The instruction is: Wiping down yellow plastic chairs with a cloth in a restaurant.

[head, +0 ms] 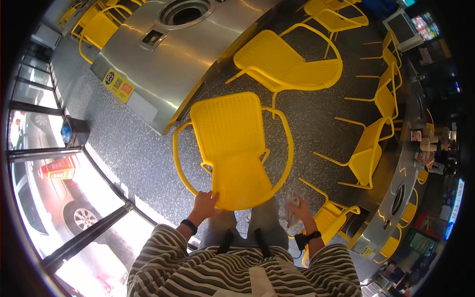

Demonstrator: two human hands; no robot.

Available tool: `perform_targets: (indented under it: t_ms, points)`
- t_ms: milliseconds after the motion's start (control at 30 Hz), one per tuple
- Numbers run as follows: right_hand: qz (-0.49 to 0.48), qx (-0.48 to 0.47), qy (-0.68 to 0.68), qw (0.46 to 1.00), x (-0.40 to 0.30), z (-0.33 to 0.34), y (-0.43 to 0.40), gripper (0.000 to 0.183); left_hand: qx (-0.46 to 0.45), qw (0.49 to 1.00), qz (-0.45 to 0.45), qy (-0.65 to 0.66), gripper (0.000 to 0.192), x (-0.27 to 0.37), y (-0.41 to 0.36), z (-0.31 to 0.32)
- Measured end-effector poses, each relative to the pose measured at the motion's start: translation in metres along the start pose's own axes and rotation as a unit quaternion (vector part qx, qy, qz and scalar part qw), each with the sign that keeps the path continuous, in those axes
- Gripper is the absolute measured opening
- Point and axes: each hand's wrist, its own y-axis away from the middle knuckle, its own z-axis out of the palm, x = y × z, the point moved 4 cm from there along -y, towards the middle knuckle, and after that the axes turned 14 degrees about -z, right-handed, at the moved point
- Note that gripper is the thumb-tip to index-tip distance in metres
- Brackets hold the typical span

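Observation:
A yellow woven armchair [232, 126] stands right in front of me, its seat towards the steel table and its backrest nearest my body. My left hand [205, 204] grips the left part of the backrest's top edge, with the thumb over the near side. In my right hand [302, 211] is a crumpled pale cloth [290, 213], held to the right of the chair and apart from it. Part of the cloth is blurred and covered by the fingers.
A stainless steel table [174, 63] with a round burner well [187, 13] lies ahead. Another yellow chair [289, 61] stands at its right side. More yellow chairs [365, 152] line a second steel table [386, 219] on the right. Glass panes with dark frames [89, 230] and a bin [77, 131] are left.

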Motion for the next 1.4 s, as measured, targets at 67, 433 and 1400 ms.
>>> perform_targets:
  t_ms: [67,433,1400]
  points:
    - [0.039,0.025,-0.228,0.973,-0.023,0.01,-0.042,0.054,-0.023,1.0,-0.018,0.002,0.081,0.002,0.002,0.006]
    - [0.129,-0.1,-0.159,0.974,-0.04,0.013,-0.1,0.03,-0.064,0.995,-0.075,0.017,0.085,0.031,0.017,0.046]
    - [0.084,-0.095,-0.04,0.991,0.006,-0.356,-0.354,0.045,-0.32,0.837,-0.437,0.083,0.067,0.203,0.05,0.092]
